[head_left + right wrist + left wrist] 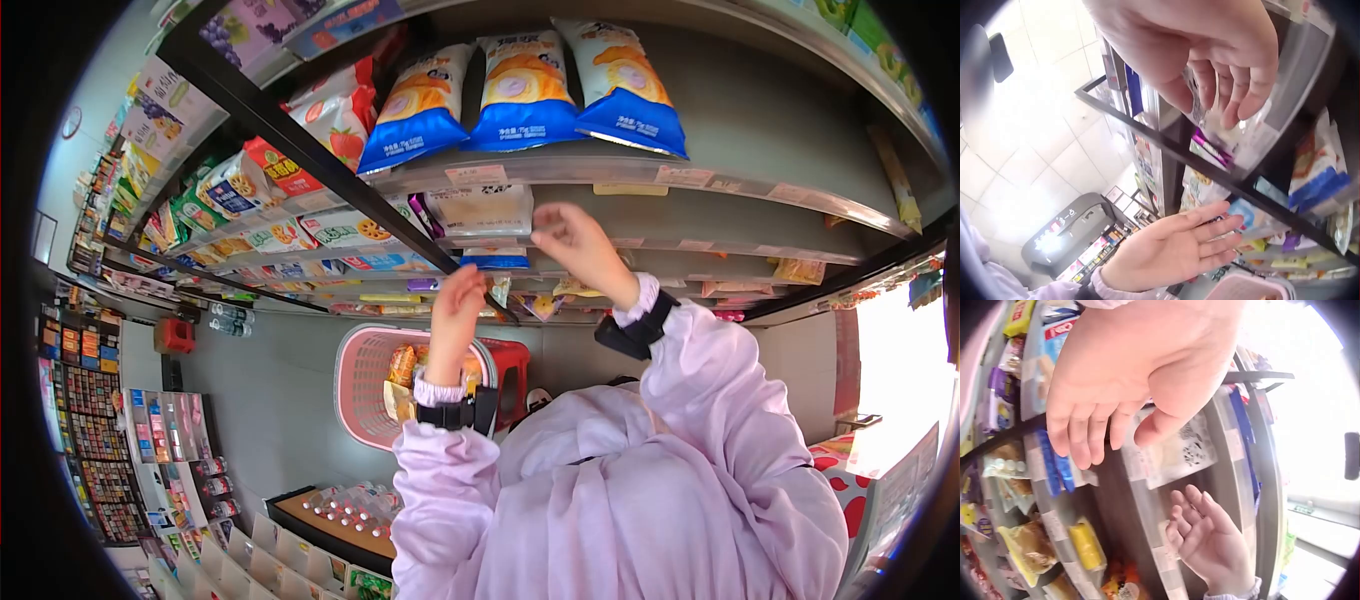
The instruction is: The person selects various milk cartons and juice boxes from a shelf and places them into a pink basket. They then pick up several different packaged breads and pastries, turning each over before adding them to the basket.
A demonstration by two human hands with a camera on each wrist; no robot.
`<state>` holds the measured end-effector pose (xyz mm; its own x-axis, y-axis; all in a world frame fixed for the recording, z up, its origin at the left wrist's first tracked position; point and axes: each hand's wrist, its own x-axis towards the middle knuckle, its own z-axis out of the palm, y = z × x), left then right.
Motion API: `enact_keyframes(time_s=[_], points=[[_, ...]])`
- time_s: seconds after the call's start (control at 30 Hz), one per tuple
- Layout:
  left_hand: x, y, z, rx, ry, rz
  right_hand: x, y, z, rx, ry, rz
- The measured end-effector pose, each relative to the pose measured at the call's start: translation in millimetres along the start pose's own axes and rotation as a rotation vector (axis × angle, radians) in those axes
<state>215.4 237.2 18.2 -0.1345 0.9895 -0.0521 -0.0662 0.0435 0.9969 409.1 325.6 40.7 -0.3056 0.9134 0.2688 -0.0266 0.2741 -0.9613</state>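
Observation:
In the head view the right hand (pixel 578 248) is held beside a clear-wrapped pale package (pixel 480 211) on the second shelf, its fingers loosely bent. The left hand (pixel 457 318) is raised in front of the black shelf post, near the shelf edge, above a pink basket (pixel 350 385) that holds several packaged snacks. In the left wrist view the left hand (pixel 1141 375) has relaxed fingers, and the package (pixel 1179 450) lies behind them. The right wrist view has the right hand (pixel 1210 56) over the package, fingers hanging; whether they touch it I cannot tell. Neither hand visibly holds anything.
Blue-and-white snack bags (pixel 520 95) stand on the shelf above. A black post (pixel 330 165) crosses the shelf fronts, with more packets to its left. A red stool (pixel 512 375) stands beside the basket, and bottles (pixel 355 510) sit on a low stand.

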Motion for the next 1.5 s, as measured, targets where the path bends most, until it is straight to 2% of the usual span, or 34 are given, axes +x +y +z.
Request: enact_keyframes(time_s=[0.1, 0.13, 0.23, 0.27, 0.37, 0.5, 0.57, 0.6, 0.63, 0.7, 0.83, 0.87, 0.9, 0.93, 1.03, 1.1, 1.17, 1.27, 1.37, 1.4, 1.47, 1.5], points=[[31, 13, 11, 0.066, 0.062, 0.089, 33, 8, -6, -0.354, 0.036, -0.181], [38, 14, 13, 0.077, 0.083, 0.100, 38, 10, -4, -0.380, 0.050, -0.185], [49, 7, 23, 0.036, 0.105, 0.102, 47, 12, -1, -0.535, -0.102, -0.061], [50, 4, 24, 0.049, 0.102, 0.104, 48, 13, 2, -0.518, -0.085, -0.057], [45, 4, 28, 0.053, 0.111, 0.072, 48, 22, 2, -0.551, 0.013, -0.232], [45, -10, 23, 0.143, 0.291, 0.251, 38, 8, -11, -0.442, 0.079, -0.239], [47, -16, 22, 0.124, 0.306, 0.245, 30, -2, -19, -0.341, 0.131, -0.275], [46, -19, 21, 0.114, 0.318, 0.239, 28, 4, -25, -0.396, 0.130, -0.279], [45, -18, 23, 0.103, 0.292, 0.223, 27, 10, -28, -0.281, 0.127, -0.178], [45, -17, 31, 0.081, 0.248, 0.194, 23, 21, -38, -0.276, 0.133, -0.073], [47, -15, 38, 0.111, 0.308, 0.236, 9, 7, -46, 0.001, 0.203, 0.024], [47, -14, 39, 0.109, 0.303, 0.260, -1, -1, -52, 0.138, 0.191, 0.181], [44, -12, 40, 0.108, 0.306, 0.280, -4, -10, -49, 0.120, 0.228, 0.094], [40, -8, 43, 0.086, 0.305, 0.295, -10, -8, -56, 0.177, 0.246, 0.207], [35, -11, 47, 0.152, 0.246, 0.284, -21, 1, -70, 0.306, 0.246, 0.101], [25, -4, 54, 0.128, 0.224, 0.282, -30, -1, -76, 0.442, 0.229, 0.145], [17, 0, 56, -0.015, 0.074, 0.233, -42, -15, -73, 0.498, 0.173, 0.225], [-10, 20, 45, -0.130, -0.113, -0.035, -62, -22, -60, 0.497, 0.088, 0.328], [-26, -27, 27, -0.285, -0.139, 0.040, -83, -26, -35, 0.527, 0.091, 0.434], [-37, -36, 18, -0.198, -0.120, 0.041, -89, -19, -31, 0.525, 0.050, 0.470], [-63, -56, 0, -0.268, -0.086, 0.034, -101, 1, -21, 0.541, -0.051, 0.547], [-78, -59, -12, -0.304, -0.082, -0.042, -105, 14, -14, 0.482, -0.097, 0.548]])
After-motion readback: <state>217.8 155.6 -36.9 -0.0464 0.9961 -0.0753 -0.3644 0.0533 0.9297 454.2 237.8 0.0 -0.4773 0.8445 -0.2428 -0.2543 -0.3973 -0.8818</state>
